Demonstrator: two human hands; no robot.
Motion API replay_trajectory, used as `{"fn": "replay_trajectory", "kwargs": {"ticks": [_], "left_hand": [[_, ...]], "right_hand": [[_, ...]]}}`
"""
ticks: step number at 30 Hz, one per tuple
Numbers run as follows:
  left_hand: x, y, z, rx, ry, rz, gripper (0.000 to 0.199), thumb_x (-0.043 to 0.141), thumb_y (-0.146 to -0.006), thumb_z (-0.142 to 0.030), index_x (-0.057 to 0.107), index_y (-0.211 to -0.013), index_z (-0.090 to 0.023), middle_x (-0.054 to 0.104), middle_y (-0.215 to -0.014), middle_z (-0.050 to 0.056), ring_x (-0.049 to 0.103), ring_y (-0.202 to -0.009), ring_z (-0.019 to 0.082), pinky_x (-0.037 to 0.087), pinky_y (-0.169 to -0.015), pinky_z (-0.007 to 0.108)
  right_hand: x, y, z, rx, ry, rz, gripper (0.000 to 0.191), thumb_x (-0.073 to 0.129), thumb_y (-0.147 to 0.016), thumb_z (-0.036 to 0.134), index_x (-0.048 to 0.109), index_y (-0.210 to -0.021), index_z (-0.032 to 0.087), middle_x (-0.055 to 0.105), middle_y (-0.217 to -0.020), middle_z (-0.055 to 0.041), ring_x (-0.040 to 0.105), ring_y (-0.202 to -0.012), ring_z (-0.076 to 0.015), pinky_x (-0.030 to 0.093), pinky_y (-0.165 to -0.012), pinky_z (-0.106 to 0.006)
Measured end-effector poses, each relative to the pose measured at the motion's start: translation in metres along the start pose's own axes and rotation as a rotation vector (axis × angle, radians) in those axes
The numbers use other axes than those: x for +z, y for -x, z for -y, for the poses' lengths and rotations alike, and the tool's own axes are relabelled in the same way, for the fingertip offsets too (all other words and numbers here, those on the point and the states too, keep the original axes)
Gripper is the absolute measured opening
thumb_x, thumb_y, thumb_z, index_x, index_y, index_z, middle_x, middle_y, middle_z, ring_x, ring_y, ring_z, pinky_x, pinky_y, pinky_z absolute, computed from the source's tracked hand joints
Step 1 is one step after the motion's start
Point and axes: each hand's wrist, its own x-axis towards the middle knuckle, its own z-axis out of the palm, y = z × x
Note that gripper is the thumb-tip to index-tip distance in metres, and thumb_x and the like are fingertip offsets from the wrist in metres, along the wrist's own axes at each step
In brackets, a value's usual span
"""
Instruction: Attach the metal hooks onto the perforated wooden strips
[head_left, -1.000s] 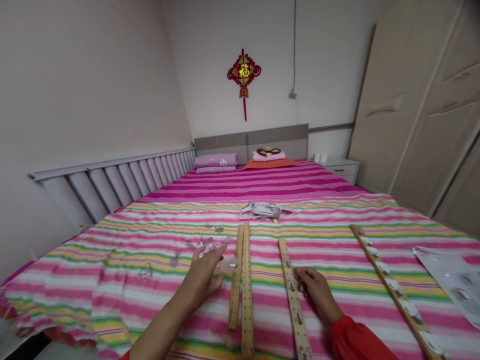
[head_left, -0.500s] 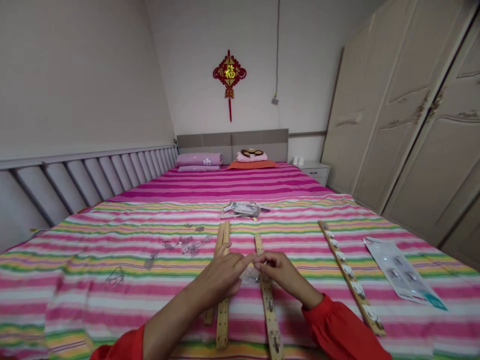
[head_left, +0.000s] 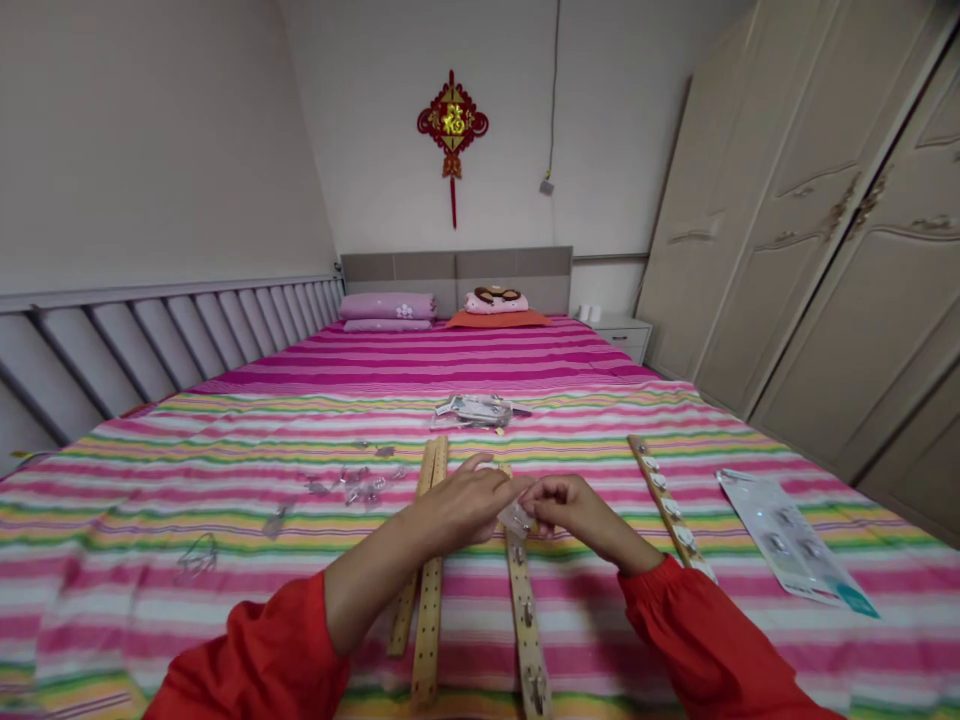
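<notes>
Over striped bedding (head_left: 247, 600), pinches a small clear piece (head_left: 515, 519) with the right hand (head_left: 551, 505), above a wooden strip with metal fittings (head_left: 524, 585). Holds the left hand (head_left: 461, 503) at the same piece, grip hidden. Has two bare strips (head_left: 428, 620) just left, a clear package (head_left: 787, 540) well to the right.

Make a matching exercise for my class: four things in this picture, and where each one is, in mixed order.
1. Red ornament
2. Orange cloth
3. Left hand
4. Small clear pieces

A. Left of the wooden strips
B. Under the pink bundle
C. On the wall above the headboard
D. Close to the right hand

Pairs: 1-C, 2-B, 3-D, 4-A
</notes>
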Motion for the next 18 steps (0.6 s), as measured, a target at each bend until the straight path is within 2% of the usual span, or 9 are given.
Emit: {"fn": "replay_trajectory", "kwargs": {"ticks": [2, 4, 7, 9, 12, 14, 18], "left_hand": [[-0.001, -0.006, 0.007, 0.007, 0.07, -0.023, 0.069, 0.051, -0.074, -0.005, 0.033, -0.138, -0.023, 0.063, -0.108, 0.008, 0.056, -0.105, 0.021, 0.032, -0.104, 0.042], [0.001, -0.011, 0.013, -0.063, 0.178, -0.123, 0.068, 0.054, -0.073, -0.007, 0.038, -0.136, -0.026, 0.057, -0.123, 0.009, 0.05, -0.117, 0.023, 0.033, -0.104, 0.042], [0.018, -0.016, 0.025, -0.375, 0.444, -0.403, 0.055, 0.056, -0.076, -0.015, 0.048, -0.13, -0.027, 0.052, -0.131, 0.009, 0.048, -0.119, 0.024, 0.037, -0.101, 0.041], [0.04, -0.021, 0.034, -0.657, 0.725, -0.56, 0.042, 0.057, -0.077, -0.019, 0.057, -0.119, -0.021, 0.059, -0.121, 0.01, 0.056, -0.107, 0.022, 0.044, -0.093, 0.038], [0.081, -0.029, 0.045, -0.986, 1.167, -0.616, 0.022, 0.063, -0.072, -0.019, 0.068, -0.092, -0.015, 0.069, -0.089, 0.007, 0.063, -0.085, 0.018, 0.049, -0.081, 0.032], [0.106, -0.036, 0.049, -1.058, 1.284, -0.61, 0.013, 0.066, -0.067, -0.018, 0.068, -0.079, -0.014, 0.068, -0.072, 0.004, 0.064, -0.073, 0.016, 0.05, -0.075, 0.03], [0.142, -0.05, 0.055, -1.108, 1.385, -0.609, 0.009, 0.068, -0.065, -0.021, 0.063, -0.064, -0.014, 0.064, -0.058, 0.0, 0.062, -0.059, 0.013, 0.05, -0.064, 0.026]], "right_hand": [[-0.005, -0.007, -0.001, -0.005, -0.006, -0.016, 0.021, 0.074, -0.06, 0.034, 0.066, -0.063, 0.015, 0.059, -0.045, 0.003, 0.052, -0.041, -0.01, 0.039, -0.045, -0.022], [-0.011, -0.016, -0.005, 0.006, -0.076, -0.102, 0.02, 0.076, -0.056, 0.031, 0.065, -0.061, 0.015, 0.059, -0.045, 0.0024, 0.051, -0.04, -0.0097, 0.038, -0.044, -0.023], [-0.019, -0.032, -0.022, 0.034, -0.218, -0.324, 0.019, 0.075, -0.054, 0.03, 0.066, -0.062, 0.014, 0.059, -0.045, 0.0024, 0.045, -0.038, -0.0074, 0.033, -0.04, -0.021], [-0.021, -0.042, -0.037, 0.045, -0.273, -0.442, 0.018, 0.072, -0.056, 0.03, 0.066, -0.063, 0.015, 0.057, -0.046, 0.0033, 0.04, -0.037, -0.0059, 0.027, -0.037, -0.02], [-0.018, -0.058, -0.063, 0.072, -0.319, -0.533, 0.016, 0.07, -0.053, 0.029, 0.062, -0.058, 0.016, 0.054, -0.045, 0.0042, 0.037, -0.036, -0.0054, 0.023, -0.035, -0.02], [-0.013, -0.066, -0.077, 0.089, -0.339, -0.552, 0.015, 0.069, -0.052, 0.029, 0.061, -0.057, 0.016, 0.052, -0.043, 0.0048, 0.036, -0.036, -0.0053, 0.023, -0.035, -0.02], [-0.002, -0.081, -0.097, 0.109, -0.357, -0.568, 0.017, 0.07, -0.051, 0.029, 0.061, -0.055, 0.015, 0.05, -0.039, 0.005, 0.035, -0.035, -0.0051, 0.025, -0.037, -0.02]]}}
